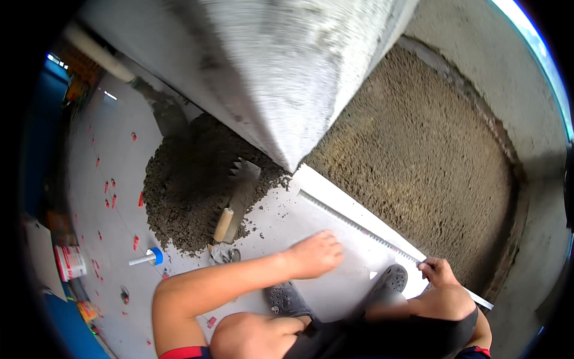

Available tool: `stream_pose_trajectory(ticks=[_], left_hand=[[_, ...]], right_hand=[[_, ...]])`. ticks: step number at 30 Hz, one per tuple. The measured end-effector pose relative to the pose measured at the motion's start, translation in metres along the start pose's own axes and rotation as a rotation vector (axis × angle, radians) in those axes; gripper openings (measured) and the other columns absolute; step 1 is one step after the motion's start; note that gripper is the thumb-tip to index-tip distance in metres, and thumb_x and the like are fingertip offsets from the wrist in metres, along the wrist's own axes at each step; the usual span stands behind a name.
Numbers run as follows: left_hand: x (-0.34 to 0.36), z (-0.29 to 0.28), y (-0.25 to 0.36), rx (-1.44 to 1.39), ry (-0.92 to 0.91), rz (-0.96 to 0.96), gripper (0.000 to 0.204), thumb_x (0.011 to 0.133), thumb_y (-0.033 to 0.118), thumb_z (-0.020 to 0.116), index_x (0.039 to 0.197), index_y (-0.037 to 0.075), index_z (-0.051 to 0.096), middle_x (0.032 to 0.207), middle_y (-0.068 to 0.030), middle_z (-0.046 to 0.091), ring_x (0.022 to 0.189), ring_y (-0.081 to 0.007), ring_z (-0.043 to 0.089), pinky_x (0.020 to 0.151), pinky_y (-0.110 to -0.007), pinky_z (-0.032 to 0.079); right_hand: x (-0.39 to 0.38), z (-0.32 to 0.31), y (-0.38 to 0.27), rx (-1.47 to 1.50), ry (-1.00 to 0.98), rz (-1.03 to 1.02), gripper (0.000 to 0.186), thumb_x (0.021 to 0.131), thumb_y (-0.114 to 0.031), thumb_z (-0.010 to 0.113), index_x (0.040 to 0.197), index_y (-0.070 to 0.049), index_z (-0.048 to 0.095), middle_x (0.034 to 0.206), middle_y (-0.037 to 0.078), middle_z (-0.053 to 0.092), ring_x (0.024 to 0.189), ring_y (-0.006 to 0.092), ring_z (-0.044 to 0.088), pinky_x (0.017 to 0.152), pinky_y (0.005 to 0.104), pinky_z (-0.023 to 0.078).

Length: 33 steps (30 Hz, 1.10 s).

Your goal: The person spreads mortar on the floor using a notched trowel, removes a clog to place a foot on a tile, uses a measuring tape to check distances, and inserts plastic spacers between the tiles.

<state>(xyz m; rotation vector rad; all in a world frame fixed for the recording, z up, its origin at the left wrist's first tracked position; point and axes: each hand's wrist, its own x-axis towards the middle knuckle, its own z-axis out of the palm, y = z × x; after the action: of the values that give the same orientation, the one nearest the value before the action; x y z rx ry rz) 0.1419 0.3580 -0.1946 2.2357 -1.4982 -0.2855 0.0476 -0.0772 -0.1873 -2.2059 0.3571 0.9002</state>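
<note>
My left hand (317, 254) hovers over the pale floor with its fingers curled in, and nothing shows sticking out of it. Over at the right, my right hand (439, 272) pinches the near end of a thin strip with tick marks, like a measuring tape (359, 227). This strip runs toward the corner of the concrete pillar (287, 90). Along its far side lies a white straight strip (359, 206), bordering a bed of rough mortar (412, 155). A notched trowel (244, 194) with a wooden handle rests on a dark mortar heap (185, 185), left of my left hand.
A shovel (161, 105) with a pale handle stands in the heap's far side. A blue-rimmed roll (156, 256), crumpled wrapping (226, 255) and red bits lie on the floor. At the far left stands a white-and-red bucket (70, 263). A low wall (508, 78) bounds the mortar bed.
</note>
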Motion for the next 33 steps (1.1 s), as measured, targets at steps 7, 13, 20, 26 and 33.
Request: stream_pose_trajectory(ticks=[7, 13, 20, 26, 33], left_hand=[[0.034, -0.002, -0.024, 0.004, -0.077, -0.122, 0.021, 0.083, 0.01, 0.058, 0.102, 0.005, 0.064, 0.108, -0.014, 0.065, 0.1, -0.0267, 0.063, 0.083, -0.037, 0.05], [0.131, 0.096, -0.072, 0.029, 0.37, -0.569, 0.039, 0.091, 0.015, 0.064, 0.129, 0.007, 0.056, 0.12, -0.0166, 0.054, 0.092, -0.0348, 0.064, 0.077, -0.046, 0.053], [0.097, 0.129, -0.094, 0.306, 0.599, -1.009, 0.067, 0.093, 0.045, 0.067, 0.144, 0.007, 0.045, 0.134, -0.0223, 0.044, 0.111, -0.0411, 0.055, 0.096, -0.058, 0.041], [0.091, 0.128, -0.093, 0.284, 0.432, -1.205, 0.096, 0.095, 0.059, 0.056, 0.154, -0.009, 0.021, 0.16, -0.0297, 0.019, 0.147, -0.0455, 0.022, 0.121, -0.058, 0.014], [0.088, 0.146, -0.104, 0.116, 0.305, -1.176, 0.101, 0.096, 0.06, 0.054, 0.156, -0.011, 0.013, 0.165, -0.0304, 0.007, 0.154, -0.0438, 0.007, 0.123, -0.056, 0.009]], right_hand=[[0.051, 0.023, 0.028, 0.092, 0.067, 0.03, 0.031, 0.098, -0.03, 0.067, 0.093, -0.001, 0.073, 0.065, 0.006, 0.066, 0.057, 0.0123, 0.06, 0.056, 0.0304, 0.05], [0.094, 0.038, 0.03, 0.082, 0.128, -0.028, 0.028, 0.097, -0.029, 0.067, 0.087, -0.003, 0.07, 0.063, 0.007, 0.065, 0.054, 0.016, 0.06, 0.055, 0.0338, 0.049], [0.108, 0.034, 0.019, 0.063, 0.143, -0.066, 0.027, 0.097, -0.028, 0.066, 0.087, -0.002, 0.069, 0.066, 0.011, 0.066, 0.061, 0.0245, 0.065, 0.063, 0.0376, 0.051], [0.113, 0.04, 0.026, 0.062, 0.189, -0.086, 0.027, 0.097, -0.027, 0.066, 0.088, -0.002, 0.069, 0.067, 0.015, 0.064, 0.063, 0.0298, 0.063, 0.065, 0.0404, 0.051], [0.117, 0.042, 0.029, 0.017, 0.158, -0.089, 0.027, 0.094, -0.028, 0.069, 0.09, -0.002, 0.069, 0.068, 0.017, 0.064, 0.065, 0.0316, 0.064, 0.066, 0.0406, 0.051]])
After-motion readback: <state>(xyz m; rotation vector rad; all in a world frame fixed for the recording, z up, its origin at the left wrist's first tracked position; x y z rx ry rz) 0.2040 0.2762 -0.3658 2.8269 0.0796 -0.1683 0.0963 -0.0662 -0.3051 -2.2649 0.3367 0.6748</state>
